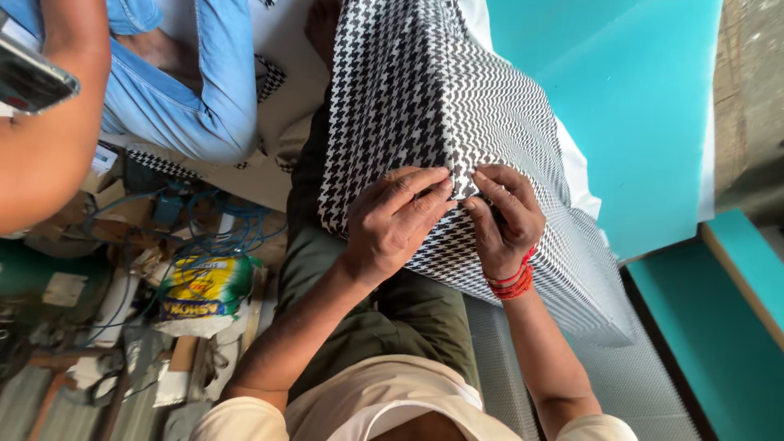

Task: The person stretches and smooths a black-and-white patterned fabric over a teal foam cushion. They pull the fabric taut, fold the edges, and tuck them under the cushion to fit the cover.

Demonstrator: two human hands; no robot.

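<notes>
A big cushion covered in black-and-white houndstooth fabric (425,90) rests on my lap. My left hand (396,220) presses on its near corner, fingers pinching the fabric at the corner seam. My right hand (506,216), with red thread bands at the wrist, pinches the same corner from the other side. The fingertips of both hands meet at the seam around the corner point.
Teal foam slabs (629,106) lie to the right. Another person in blue jeans (188,90) sits at the upper left, with an arm and a phone (28,77) at the left edge. Blue wires, a yellow packet (204,286) and scraps clutter the floor on the left.
</notes>
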